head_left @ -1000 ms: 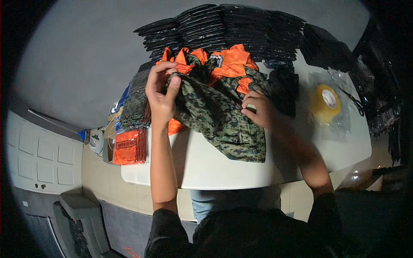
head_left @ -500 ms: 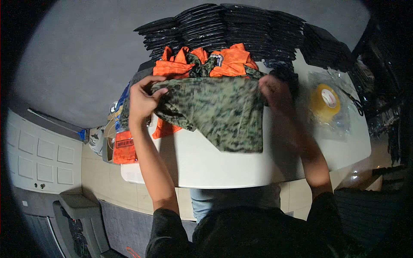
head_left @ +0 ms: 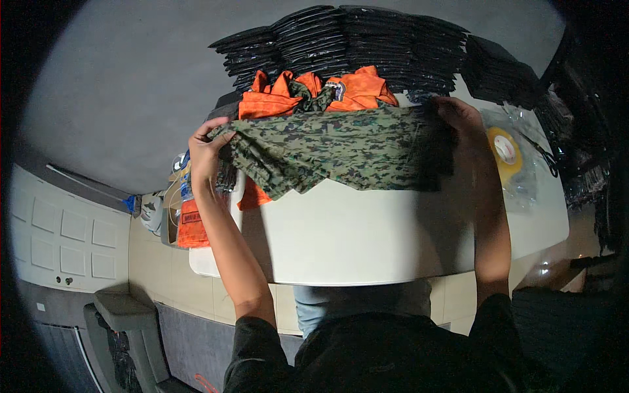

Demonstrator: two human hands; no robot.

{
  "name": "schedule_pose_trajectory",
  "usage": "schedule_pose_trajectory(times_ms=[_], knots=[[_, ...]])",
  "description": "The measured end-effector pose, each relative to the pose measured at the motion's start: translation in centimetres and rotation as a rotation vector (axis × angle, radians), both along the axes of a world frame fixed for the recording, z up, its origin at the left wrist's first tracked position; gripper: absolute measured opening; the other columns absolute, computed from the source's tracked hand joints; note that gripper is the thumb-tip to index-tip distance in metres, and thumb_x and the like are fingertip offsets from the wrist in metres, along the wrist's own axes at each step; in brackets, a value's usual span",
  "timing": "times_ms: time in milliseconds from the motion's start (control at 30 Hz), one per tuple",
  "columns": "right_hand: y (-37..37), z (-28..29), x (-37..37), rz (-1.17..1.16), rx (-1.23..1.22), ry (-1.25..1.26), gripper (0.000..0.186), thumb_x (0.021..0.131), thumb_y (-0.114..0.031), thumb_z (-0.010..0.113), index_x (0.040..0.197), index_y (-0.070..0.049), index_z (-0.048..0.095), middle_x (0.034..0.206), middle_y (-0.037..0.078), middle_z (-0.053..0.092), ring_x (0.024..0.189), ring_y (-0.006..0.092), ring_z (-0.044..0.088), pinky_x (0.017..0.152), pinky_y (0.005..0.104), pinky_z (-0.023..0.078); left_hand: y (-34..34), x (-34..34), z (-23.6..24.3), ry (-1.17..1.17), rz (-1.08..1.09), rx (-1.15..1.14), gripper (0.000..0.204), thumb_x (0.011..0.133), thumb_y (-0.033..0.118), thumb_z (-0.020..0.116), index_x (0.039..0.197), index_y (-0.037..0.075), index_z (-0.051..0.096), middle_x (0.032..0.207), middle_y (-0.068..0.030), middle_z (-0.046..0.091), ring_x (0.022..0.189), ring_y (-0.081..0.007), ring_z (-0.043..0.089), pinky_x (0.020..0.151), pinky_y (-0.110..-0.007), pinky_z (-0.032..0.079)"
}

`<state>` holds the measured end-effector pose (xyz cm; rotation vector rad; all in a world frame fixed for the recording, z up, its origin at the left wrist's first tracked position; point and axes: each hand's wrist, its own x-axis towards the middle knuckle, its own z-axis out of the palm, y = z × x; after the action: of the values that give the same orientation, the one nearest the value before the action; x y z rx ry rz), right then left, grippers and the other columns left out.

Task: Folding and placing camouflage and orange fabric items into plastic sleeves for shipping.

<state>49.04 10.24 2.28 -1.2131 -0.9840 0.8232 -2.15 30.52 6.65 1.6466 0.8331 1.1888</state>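
Observation:
A green camouflage garment [head_left: 354, 147] is stretched sideways between my hands over the white table [head_left: 354, 242]. Its exact cut I cannot make out. My left hand [head_left: 206, 145] pinches its left end between thumb and fingers, where the cloth bunches into folds. At the upper right corner, my right hand [head_left: 460, 116] is closed on the fabric; shadow darkens that end. Just behind the garment lie crumpled orange clothes [head_left: 270, 106] with camouflage parts among them, and an orange piece [head_left: 252, 195] shows below its left side.
Tall stacks of black plastic packets [head_left: 377, 49] line the table's far edge. At the right are a roll of yellowish tape [head_left: 510, 154], clear plastic bags [head_left: 524, 187] and black scissors [head_left: 545, 157]. An orange packed item [head_left: 192, 224] sits by the left edge.
My right hand has moved right and slightly up, pulling the garment wider. Its hanging lower edge has risen, baring more table. My left hand has shifted slightly left and stays on the cloth.

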Motion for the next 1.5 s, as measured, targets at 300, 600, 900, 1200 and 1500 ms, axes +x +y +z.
schedule_pose_trajectory(times_ms=[300, 600, 900, 1200, 1500], knots=[[-0.4, 0.1, -0.2, -0.081, -0.151, -0.395, 0.036, 0.087, -0.015, 0.083, 0.119, -0.002, 0.074, 0.112, 0.007, 0.074, 0.107, 0.0178, 0.068, 0.100, 0.0339, 0.051, -0.6, 4.1, -0.2, -0.315, 0.075, -0.191, 0.021, 0.088, -0.005, 0.073, 0.109, -0.002, 0.071, 0.095, -0.0084, 0.074, 0.081, -0.0168, 0.071, 0.075, -0.030, 0.058], [0.1, -0.7, 0.6, -0.300, 0.273, -0.171, 0.034, 0.101, -0.030, 0.071, 0.118, -0.001, 0.073, 0.107, 0.002, 0.073, 0.097, 0.0102, 0.063, 0.092, 0.0268, 0.049, -0.6, 3.3, -0.5, -0.587, -0.176, -0.219, 0.035, 0.095, -0.003, 0.062, 0.130, -0.002, 0.058, 0.114, -0.0156, 0.072, 0.099, -0.0273, 0.072, 0.091, -0.041, 0.060], [-1.1, 2.2, -2.2, -0.445, 0.164, -0.203, 0.053, 0.105, -0.050, 0.058, 0.084, -0.003, 0.071, 0.079, 0.002, 0.067, 0.076, 0.0105, 0.060, 0.076, 0.0271, 0.047, -0.3, 3.1, -0.6, -0.614, -0.184, -0.268, 0.024, 0.103, 0.019, 0.062, 0.117, 0.000, 0.061, 0.111, -0.0128, 0.070, 0.098, -0.0259, 0.070, 0.087, -0.041, 0.058], [-0.8, 1.2, -5.5, 0.145, -0.232, -0.674, 0.057, 0.101, -0.053, 0.062, 0.072, -0.005, 0.071, 0.061, 0.006, 0.064, 0.052, 0.0123, 0.057, 0.052, 0.0310, 0.048, -1.3, 4.7, 0.0, -0.322, 0.166, -0.049, 0.019, 0.096, 0.016, 0.074, 0.106, 0.003, 0.065, 0.091, -0.0036, 0.070, 0.081, -0.0130, 0.067, 0.074, -0.028, 0.055], [-2.2, 2.0, -9.4, 0.557, -0.406, -1.415, 0.054, 0.080, -0.046, 0.083, 0.060, 0.001, 0.067, 0.050, 0.012, 0.056, 0.044, 0.0201, 0.056, 0.048, 0.0380, 0.044, 0.6, 5.2, -1.7, -0.236, 0.523, 0.210, 0.033, 0.084, 0.010, 0.088, 0.101, 0.004, 0.060, 0.089, 0.0005, 0.063, 0.079, -0.0080, 0.057, 0.071, -0.023, 0.047]])
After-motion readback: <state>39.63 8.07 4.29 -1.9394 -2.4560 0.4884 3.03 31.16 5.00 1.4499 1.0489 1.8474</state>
